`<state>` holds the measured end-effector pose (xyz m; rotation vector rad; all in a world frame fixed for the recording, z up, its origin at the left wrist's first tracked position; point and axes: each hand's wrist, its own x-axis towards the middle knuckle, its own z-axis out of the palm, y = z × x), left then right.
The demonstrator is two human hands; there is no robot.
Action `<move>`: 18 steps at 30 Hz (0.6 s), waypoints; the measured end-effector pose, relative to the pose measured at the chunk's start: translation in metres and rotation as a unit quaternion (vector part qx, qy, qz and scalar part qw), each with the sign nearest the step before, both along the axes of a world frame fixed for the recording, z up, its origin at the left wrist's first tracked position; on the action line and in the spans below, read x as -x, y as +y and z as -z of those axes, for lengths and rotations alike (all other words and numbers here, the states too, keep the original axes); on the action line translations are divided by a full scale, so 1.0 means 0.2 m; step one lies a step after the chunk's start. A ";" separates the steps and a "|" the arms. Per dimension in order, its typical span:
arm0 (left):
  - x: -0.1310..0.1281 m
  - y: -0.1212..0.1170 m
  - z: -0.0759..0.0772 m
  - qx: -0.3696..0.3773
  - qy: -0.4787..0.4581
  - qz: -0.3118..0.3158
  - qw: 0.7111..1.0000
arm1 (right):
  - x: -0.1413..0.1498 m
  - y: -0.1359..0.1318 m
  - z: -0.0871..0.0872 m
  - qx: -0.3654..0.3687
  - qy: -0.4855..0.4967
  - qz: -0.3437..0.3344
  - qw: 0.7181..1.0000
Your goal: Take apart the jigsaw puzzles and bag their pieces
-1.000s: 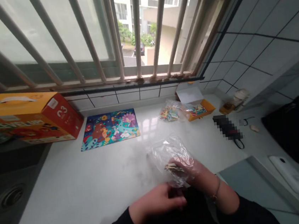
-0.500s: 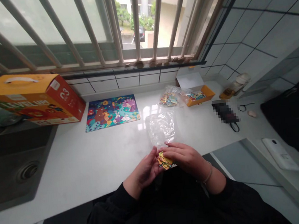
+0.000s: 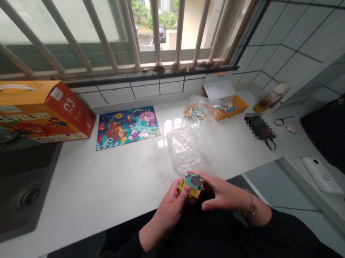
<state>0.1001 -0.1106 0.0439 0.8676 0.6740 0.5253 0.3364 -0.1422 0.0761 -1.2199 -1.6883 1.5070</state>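
Both of my hands hold a small stack of colourful puzzle pieces at the near edge of the white counter. My left hand pinches the stack from the left and my right hand grips it from the right. An empty clear plastic bag lies on the counter just beyond my hands. Further back lies a finished colourful puzzle board.
An orange puzzle box stands at the back left, beside a dark sink. At the back right sit a bag of puzzle pieces and a small open orange box. A black bag and a white phone lie right.
My right hand has come out of the plastic bag with the pieces. The bag now lies flat on the counter, and both hands have turned the stack so its top piece faces up.
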 end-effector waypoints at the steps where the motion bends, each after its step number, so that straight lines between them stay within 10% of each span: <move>1: 0.00 0.00 -0.02 -0.057 0.042 0.008 0.997 | 0.03 -0.01 0.00 0.016 0.012 0.035 0.999; 5: -0.02 -0.01 -0.12 -0.179 0.121 0.018 0.976 | 0.17 -0.04 0.01 -0.006 -0.027 0.199 0.980; 10: -0.07 -0.02 -0.13 -0.190 0.141 0.010 0.971 | 0.15 -0.05 -0.04 0.003 -0.061 0.209 0.976; 15: -0.07 0.03 -0.13 -0.117 0.098 0.039 0.988 | -0.21 0.16 -0.10 0.055 0.052 0.307 0.949; 18: 0.00 0.07 -0.10 -0.251 0.158 0.081 0.952 | -0.54 0.44 -0.10 0.075 0.012 0.457 0.886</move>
